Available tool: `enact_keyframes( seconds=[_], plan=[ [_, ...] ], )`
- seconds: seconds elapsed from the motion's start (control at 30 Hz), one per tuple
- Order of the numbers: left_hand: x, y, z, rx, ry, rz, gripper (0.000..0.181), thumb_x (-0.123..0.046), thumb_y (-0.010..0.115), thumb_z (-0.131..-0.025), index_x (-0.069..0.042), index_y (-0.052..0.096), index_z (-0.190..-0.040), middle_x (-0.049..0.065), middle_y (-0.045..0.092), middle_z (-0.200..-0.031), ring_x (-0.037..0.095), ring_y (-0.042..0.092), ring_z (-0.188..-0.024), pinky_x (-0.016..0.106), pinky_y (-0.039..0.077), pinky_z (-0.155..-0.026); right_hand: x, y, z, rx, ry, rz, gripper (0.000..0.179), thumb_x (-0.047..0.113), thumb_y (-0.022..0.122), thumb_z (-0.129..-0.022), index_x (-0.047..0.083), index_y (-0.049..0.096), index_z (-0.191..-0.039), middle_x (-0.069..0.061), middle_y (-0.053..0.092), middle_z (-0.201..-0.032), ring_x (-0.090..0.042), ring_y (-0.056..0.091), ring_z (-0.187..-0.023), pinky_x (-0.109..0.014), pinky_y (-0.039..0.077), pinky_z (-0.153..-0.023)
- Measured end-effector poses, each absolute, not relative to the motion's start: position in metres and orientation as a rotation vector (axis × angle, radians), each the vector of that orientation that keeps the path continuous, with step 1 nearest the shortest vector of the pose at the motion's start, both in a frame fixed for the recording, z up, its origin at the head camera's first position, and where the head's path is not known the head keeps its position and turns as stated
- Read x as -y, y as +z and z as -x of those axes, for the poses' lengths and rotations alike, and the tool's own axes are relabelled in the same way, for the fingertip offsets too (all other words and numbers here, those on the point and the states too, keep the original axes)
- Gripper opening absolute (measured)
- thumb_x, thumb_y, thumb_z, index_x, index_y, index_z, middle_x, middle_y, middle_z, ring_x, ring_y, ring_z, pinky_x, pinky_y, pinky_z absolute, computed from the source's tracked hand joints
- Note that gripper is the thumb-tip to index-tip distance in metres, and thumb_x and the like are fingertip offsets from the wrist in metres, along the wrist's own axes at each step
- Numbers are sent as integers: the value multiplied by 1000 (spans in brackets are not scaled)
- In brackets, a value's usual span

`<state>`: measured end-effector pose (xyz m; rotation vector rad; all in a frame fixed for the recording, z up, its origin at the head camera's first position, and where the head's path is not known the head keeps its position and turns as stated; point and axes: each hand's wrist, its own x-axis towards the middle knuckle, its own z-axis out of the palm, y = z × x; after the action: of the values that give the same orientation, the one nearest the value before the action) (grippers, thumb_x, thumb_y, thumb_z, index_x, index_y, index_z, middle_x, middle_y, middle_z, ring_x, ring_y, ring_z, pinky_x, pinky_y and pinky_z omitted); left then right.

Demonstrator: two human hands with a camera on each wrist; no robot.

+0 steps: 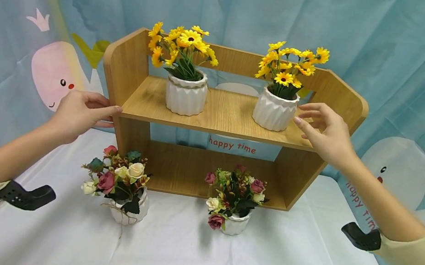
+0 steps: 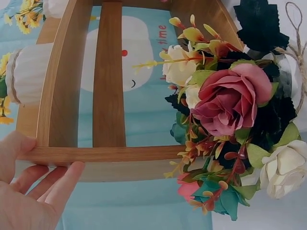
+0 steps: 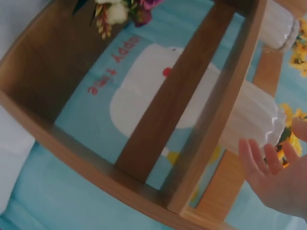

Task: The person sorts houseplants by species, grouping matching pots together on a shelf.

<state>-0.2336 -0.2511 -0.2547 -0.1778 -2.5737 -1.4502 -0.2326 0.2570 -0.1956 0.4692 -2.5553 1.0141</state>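
A two-tier wooden shelf (image 1: 213, 125) stands on the white-covered table. My left hand (image 1: 81, 114) grips its left side panel (image 2: 120, 154) at the height of the upper board, thumb on the front edge and fingers along the outer face. On the upper board sit two white fluted pots of yellow daisies, a left pot (image 1: 186, 93) and a right pot (image 1: 275, 110). Beside the right pot is my right hand (image 1: 327, 132), its fingers loosely bent and nothing held in them. In the right wrist view, the right hand (image 3: 276, 179) shows a gap from the pot (image 3: 252, 117).
In front of the shelf, two white pots of artificial roses stand on the tablecloth (image 1: 176, 256): a left rose pot (image 1: 131, 210) close to the left panel, and a right rose pot (image 1: 237, 224). A blue cartoon-print curtain (image 1: 240, 11) hangs behind.
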Motion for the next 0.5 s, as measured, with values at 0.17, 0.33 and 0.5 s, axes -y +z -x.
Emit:
enact_keyframes(
  seconds=[0.17, 0.33, 0.5],
  plan=[
    [251, -254, 233, 2590, -1405, 186, 46, -23, 69, -104, 18, 63, -124, -6, 76, -93, -8, 70, -70, 16, 60, -66, -260, -211, 227, 2471, 1042, -443, 44, 20, 66, -105, 0, 57, -143, -25, 64, -137, 7, 61, -93, -4, 50, -75],
    [252, -252, 233, 2611, -1360, 203, 45, -23, 69, -104, 17, 64, -121, 5, 78, -97, -7, 71, -68, 16, 60, -66, -258, -226, 220, 2420, 1045, -433, 42, 17, 69, -104, 0, 59, -141, -21, 65, -137, -12, 64, -108, -3, 46, -84],
    [253, -252, 232, 2632, -1286, 219, 44, -25, 68, -104, 16, 66, -121, 23, 78, -107, -8, 70, -66, 13, 58, -65, -255, -241, 214, 2382, 1076, -441, 41, 13, 71, -102, -1, 60, -139, -20, 65, -137, 5, 61, -103, -3, 47, -86]
  ],
)
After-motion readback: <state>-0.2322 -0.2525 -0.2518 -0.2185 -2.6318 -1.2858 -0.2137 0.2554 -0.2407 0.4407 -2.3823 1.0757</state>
